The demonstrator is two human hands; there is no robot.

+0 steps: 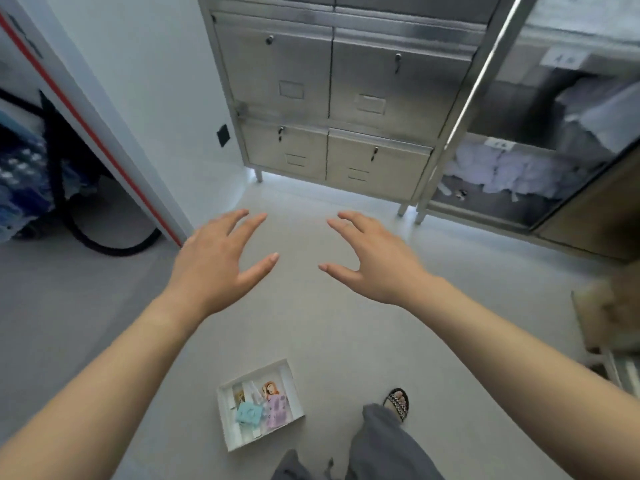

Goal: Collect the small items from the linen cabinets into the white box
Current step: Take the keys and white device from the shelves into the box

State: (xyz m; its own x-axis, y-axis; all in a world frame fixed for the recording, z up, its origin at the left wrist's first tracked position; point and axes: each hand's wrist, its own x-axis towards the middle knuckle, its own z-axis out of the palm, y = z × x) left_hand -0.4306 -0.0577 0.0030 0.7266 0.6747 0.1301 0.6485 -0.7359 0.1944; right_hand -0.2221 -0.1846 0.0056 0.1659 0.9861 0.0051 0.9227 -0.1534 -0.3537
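Observation:
The white box (292,386) lies on the grey floor near my feet, with a doll card, a teal piece and other small items inside it. My left hand (214,265) and my right hand (375,261) are both stretched forward above the floor, fingers spread, holding nothing. Ahead stands the steel linen cabinet (329,98) with its doors shut. To its right an open steel cabinet (519,174) shows crumpled white linen (502,173) on its shelves and a small item (460,193) on the bottom shelf.
A white wall with a black socket (222,135) rises on the left. Beyond a red-edged door frame (104,140) sit a black hose and blue goods. A cardboard box (609,317) is at the right edge. My sandalled foot (397,403) stands beside the white box.

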